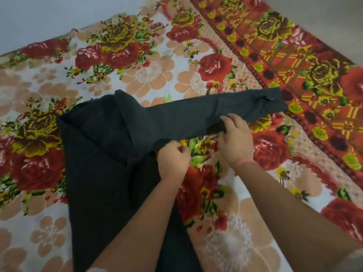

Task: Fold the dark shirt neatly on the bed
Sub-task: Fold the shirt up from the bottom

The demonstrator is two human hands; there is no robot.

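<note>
You have a floral blanket (149,71) spread out in front of you, white ground with peach blossoms and large red and olive-yellow roses. Along your right it carries a red border band (294,61) running diagonally, patterned with yellow-green roses, yellow lattice marks and a row of dark dots. Beyond the blanket's far left edge you see a plain pale grey surface (39,18), and a similar pale surface (334,14) lies at the upper right.

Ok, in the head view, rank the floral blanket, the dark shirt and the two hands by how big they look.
1. floral blanket
2. dark shirt
3. left hand and right hand: they look alike, so no ranking between them.
</note>
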